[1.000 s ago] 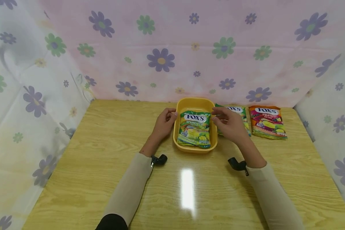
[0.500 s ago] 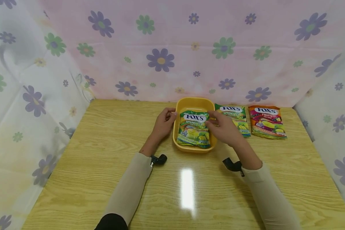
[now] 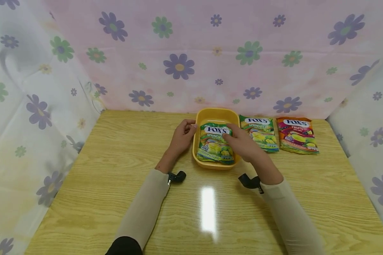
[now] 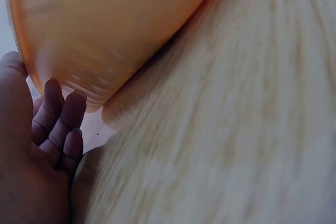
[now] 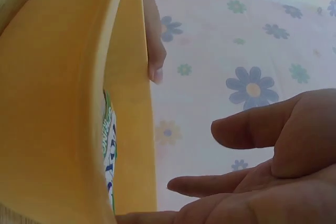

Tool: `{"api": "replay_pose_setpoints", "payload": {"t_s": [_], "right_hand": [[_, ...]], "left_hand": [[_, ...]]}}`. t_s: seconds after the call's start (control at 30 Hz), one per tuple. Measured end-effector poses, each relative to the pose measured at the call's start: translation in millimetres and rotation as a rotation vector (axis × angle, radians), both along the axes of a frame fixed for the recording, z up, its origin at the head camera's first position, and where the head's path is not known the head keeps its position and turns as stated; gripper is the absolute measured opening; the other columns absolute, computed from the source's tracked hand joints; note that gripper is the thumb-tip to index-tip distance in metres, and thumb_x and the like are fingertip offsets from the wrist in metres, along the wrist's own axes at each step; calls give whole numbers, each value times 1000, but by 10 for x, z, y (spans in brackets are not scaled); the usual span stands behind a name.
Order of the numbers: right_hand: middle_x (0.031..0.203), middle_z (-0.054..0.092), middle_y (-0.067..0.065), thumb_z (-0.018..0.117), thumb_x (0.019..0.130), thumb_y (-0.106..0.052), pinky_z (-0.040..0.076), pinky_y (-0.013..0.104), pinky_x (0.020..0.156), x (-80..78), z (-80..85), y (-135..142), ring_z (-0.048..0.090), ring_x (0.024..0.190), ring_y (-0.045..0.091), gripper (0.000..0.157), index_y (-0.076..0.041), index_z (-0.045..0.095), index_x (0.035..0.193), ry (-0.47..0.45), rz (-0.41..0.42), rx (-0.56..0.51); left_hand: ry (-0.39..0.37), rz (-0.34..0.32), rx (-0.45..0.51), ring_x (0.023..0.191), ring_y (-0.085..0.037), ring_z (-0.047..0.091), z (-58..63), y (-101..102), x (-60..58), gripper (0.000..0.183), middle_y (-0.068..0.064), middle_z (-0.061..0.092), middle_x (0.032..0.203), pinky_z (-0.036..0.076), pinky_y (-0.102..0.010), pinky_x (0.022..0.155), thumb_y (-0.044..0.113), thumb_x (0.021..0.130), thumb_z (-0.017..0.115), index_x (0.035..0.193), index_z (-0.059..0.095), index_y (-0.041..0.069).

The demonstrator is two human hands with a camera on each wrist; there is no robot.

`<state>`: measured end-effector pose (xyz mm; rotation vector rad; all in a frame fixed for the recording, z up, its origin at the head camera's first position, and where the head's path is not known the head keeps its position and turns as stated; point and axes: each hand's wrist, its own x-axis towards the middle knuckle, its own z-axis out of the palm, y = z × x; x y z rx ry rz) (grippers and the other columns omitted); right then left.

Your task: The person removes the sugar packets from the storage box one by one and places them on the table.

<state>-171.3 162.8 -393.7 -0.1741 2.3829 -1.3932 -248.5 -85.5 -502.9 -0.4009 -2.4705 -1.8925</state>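
Note:
A yellow plastic tub (image 3: 217,115) stands at the back middle of the table. In it lies a green Fox's Spring Tea candy packet (image 3: 212,146). My left hand (image 3: 182,136) holds the tub's left side, thumb at the rim; the left wrist view has its fingers (image 4: 73,108) bent beside the outer wall. Over the tub's right rim reaches my right hand (image 3: 244,143), overlapping the packet's right edge in the head view. Thumb and fingers of that hand stand spread apart in the right wrist view, with nothing between them; one fingertip meets the rim there.
Just right of the tub lies another green Spring Tea candy packet (image 3: 260,132). Beyond it is a red and orange Fox's Fruits candy packet (image 3: 297,136). Flower-printed cloth (image 3: 210,60) hangs behind the wooden table (image 3: 124,156) and along both sides.
My right hand has moved left, from the tub's right rim to over the packet inside, uncovering the green packet beside the tub. My left hand has stayed at the tub's left side.

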Motion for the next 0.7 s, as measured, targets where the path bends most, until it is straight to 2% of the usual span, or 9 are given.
{"api": "replay_pose_setpoints", "payload": {"t_s": [0.27,0.33,0.4,0.43,0.47,0.53,0.6,0.63,0.7], "right_hand": [[176,3,24,37,116,-21,21,66,124,-43,-37,-92,9,161,47,65,-1,6,170,-47,-12,1],[175,3,25,36,116,-19,24,64,123,-66,-76,-112,17,159,47,65,1,3,169,-43,-12,4],[174,6,28,37,116,-18,35,61,117,-90,-112,-128,54,132,43,66,3,2,168,-36,-15,22],[172,16,31,38,115,-17,42,59,110,-102,-128,-134,64,109,37,67,4,1,168,-30,-18,35],[170,20,33,38,115,-18,46,55,102,-111,-140,-139,64,85,30,68,5,0,167,-23,-16,52],[153,46,36,41,115,-19,48,47,82,-126,-161,-147,40,53,17,71,7,0,167,-14,-24,80],[111,66,30,43,114,-20,45,41,68,-123,-168,-151,30,45,13,72,10,2,165,-12,-26,99],[89,63,22,44,114,-19,41,39,62,-121,-170,-152,28,45,12,70,12,7,163,-14,-29,94],[70,43,7,45,113,-18,36,36,57,-117,-173,-158,26,47,13,60,15,19,156,-26,-30,71]], "left_hand": [[15,-10,7,92,-22,63,-29,-5,-15,37,-12,70,103,51,-33,85,32,112,56,139,60,6],[16,-12,8,92,-22,63,-30,-9,-20,37,-12,70,103,51,-33,85,32,112,56,139,60,6],[15,-15,8,92,-22,63,-18,-10,-17,38,-11,70,102,51,-34,85,33,112,56,139,60,6],[14,-15,7,92,-22,63,-12,-11,-16,38,-11,70,102,51,-34,85,32,112,56,139,60,5],[15,-16,6,92,-22,63,-5,-14,-16,39,-11,70,102,50,-34,85,33,112,56,139,60,5],[17,-19,8,91,-22,62,3,-12,-13,39,-11,70,101,50,-35,85,33,112,56,140,60,5],[19,-21,10,89,-23,61,-2,-11,-8,40,-11,69,100,49,-35,84,33,113,56,140,59,4],[21,-21,11,89,-23,61,-4,-11,-5,40,-11,69,100,49,-35,84,33,113,56,140,59,4],[20,-21,14,88,-23,60,-8,-10,3,40,-11,69,99,49,-35,83,32,113,56,140,59,3]]}}
